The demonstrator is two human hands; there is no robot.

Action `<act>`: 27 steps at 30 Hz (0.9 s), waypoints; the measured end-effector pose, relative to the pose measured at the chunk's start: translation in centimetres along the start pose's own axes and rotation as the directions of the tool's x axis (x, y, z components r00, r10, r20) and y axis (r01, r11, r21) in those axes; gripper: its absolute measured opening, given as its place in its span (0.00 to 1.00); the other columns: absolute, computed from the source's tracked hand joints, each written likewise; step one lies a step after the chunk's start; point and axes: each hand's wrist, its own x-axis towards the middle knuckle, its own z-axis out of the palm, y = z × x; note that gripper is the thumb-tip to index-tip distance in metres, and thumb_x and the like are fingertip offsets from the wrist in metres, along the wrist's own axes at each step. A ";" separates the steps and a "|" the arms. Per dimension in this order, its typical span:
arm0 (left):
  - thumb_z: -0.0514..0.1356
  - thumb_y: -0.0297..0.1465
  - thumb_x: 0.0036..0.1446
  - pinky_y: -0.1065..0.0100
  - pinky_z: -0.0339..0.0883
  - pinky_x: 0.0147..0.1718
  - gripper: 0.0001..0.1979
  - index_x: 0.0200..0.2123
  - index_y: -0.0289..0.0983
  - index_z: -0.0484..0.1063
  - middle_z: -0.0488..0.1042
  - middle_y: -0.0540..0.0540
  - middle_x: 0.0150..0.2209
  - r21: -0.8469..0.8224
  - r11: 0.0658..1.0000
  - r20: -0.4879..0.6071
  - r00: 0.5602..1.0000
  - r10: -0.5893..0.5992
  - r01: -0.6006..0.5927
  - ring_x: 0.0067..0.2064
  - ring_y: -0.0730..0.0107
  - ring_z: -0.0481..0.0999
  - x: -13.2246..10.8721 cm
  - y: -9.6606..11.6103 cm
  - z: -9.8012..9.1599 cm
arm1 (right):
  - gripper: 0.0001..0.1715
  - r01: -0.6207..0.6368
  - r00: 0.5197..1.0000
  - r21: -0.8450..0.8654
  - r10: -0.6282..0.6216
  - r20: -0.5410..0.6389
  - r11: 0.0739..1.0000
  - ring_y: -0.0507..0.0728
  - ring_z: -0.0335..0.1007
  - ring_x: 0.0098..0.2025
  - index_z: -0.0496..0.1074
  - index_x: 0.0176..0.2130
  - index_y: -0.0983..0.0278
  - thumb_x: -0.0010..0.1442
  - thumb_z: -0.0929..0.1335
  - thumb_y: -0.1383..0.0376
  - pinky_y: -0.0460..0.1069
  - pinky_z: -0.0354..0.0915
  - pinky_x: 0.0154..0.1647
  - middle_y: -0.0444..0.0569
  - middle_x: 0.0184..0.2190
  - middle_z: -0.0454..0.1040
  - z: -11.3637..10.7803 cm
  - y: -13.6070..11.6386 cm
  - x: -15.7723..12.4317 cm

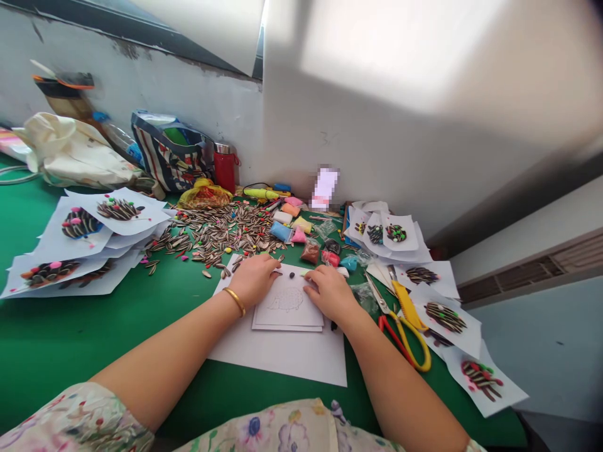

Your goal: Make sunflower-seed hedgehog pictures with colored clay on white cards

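A small stack of white paper (287, 320) lies on a larger white sheet (292, 359). Its top page bears a faint outline drawing of a hedgehog (286, 300). My left hand (254, 280), with a gold bangle at the wrist, rests on the stack's left side, fingers stretched toward its upper edge. On the right side, my right hand (331, 292) has its thumb and fingers apart, fingertips on the paper. A tiny black clay ball (291, 275) sits between the hands above the drawing. A pale greenish bit by my right fingertips is too small to name.
Striped sunflower seeds (230, 229) spread behind my hands, beside packets of coloured clay (281, 231). Scissors (400, 329) and a yellow cutter (406, 306) lie right. Finished seed hedgehog pictures (445, 317) are piled right, more pictures (120, 210) left. A red flask (225, 168) stands behind.
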 end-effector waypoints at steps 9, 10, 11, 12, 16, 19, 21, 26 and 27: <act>0.57 0.30 0.61 0.61 0.64 0.42 0.09 0.41 0.38 0.76 0.74 0.42 0.38 0.000 0.999 0.018 0.999 0.050 -0.050 0.43 0.59 0.73 -0.2 0.4 0.1 | 0.13 0.019 1.000 0.050 -0.018 -0.021 0.999 0.60 0.64 0.51 0.73 0.47 0.61 0.61 0.69 0.64 0.53 0.58 0.50 0.51 0.47 0.73 0.1 0.1 0.1; 0.57 0.29 0.61 0.61 0.64 0.43 0.09 0.42 0.38 0.76 0.74 0.42 0.38 0.002 0.999 0.021 0.999 0.050 -0.050 0.43 0.59 0.73 -0.2 0.4 0.1 | 0.12 0.013 1.000 0.054 -0.012 -0.012 0.998 0.59 0.65 0.50 0.73 0.46 0.61 0.61 0.69 0.64 0.53 0.58 0.50 0.50 0.46 0.73 0.0 0.1 0.1; 0.57 0.29 0.61 0.61 0.64 0.42 0.09 0.42 0.38 0.76 0.74 0.42 0.38 0.005 0.999 0.023 0.998 0.051 -0.051 0.43 0.59 0.73 -0.2 0.4 0.1 | 0.11 0.003 1.000 0.056 -0.003 -0.003 0.998 0.59 0.65 0.49 0.72 0.45 0.62 0.61 0.69 0.64 0.53 0.58 0.49 0.50 0.45 0.74 -0.1 0.1 0.1; 0.57 0.29 0.61 0.61 0.64 0.42 0.09 0.42 0.38 0.76 0.74 0.42 0.38 0.009 0.999 0.025 0.998 0.051 -0.052 0.43 0.59 0.73 -0.2 0.4 0.1 | 0.09 -0.009 1.000 0.055 0.009 0.004 0.998 0.59 0.66 0.48 0.72 0.43 0.62 0.61 0.69 0.65 0.52 0.58 0.48 0.49 0.44 0.74 -0.2 0.1 0.1; 0.57 0.30 0.61 0.61 0.64 0.42 0.08 0.41 0.38 0.76 0.74 0.42 0.38 0.020 0.998 0.019 0.998 0.052 -0.053 0.43 0.58 0.73 -0.3 0.3 0.3 | 0.04 -0.031 0.999 0.021 0.030 0.011 0.999 0.58 0.66 0.46 0.71 0.38 0.62 0.60 0.70 0.65 0.52 0.57 0.45 0.47 0.42 0.74 -0.4 0.0 0.0; 0.58 0.31 0.61 0.61 0.64 0.43 0.08 0.41 0.38 0.75 0.74 0.43 0.39 0.011 0.998 0.013 0.998 0.054 -0.054 0.43 0.58 0.73 -0.3 0.2 0.3 | 0.04 -0.041 0.999 -0.015 0.041 0.008 0.999 0.58 0.66 0.47 0.71 0.37 0.62 0.60 0.70 0.65 0.52 0.56 0.45 0.47 0.42 0.73 -0.4 0.2 -0.2; 0.58 0.31 0.60 0.61 0.64 0.43 0.08 0.41 0.38 0.75 0.74 0.43 0.39 0.004 0.999 0.012 0.998 0.054 -0.054 0.43 0.59 0.73 -0.3 0.2 0.3 | 0.05 -0.047 0.999 -0.018 0.047 0.011 0.999 0.58 0.66 0.48 0.71 0.39 0.62 0.60 0.70 0.65 0.52 0.56 0.46 0.48 0.43 0.73 -0.5 0.5 -0.4; 0.58 0.30 0.60 0.61 0.64 0.43 0.08 0.41 0.38 0.76 0.74 0.42 0.38 -0.014 0.998 0.015 0.998 0.053 -0.053 0.43 0.58 0.74 -0.3 0.1 0.3 | 0.09 -0.058 0.998 -0.049 0.058 0.006 0.997 0.58 0.65 0.49 0.72 0.43 0.61 0.61 0.66 0.70 0.52 0.56 0.48 0.48 0.44 0.74 -0.7 1.5 -1.5; 0.58 0.30 0.60 0.61 0.64 0.43 0.08 0.41 0.38 0.76 0.74 0.42 0.38 -0.016 0.998 0.014 0.998 0.054 -0.053 0.43 0.58 0.74 -0.3 0.1 0.3 | 0.10 -0.062 0.998 -0.071 0.063 0.006 0.996 0.58 0.65 0.49 0.72 0.43 0.61 0.61 0.66 0.71 0.52 0.56 0.48 0.48 0.44 0.74 -0.7 1.7 -1.7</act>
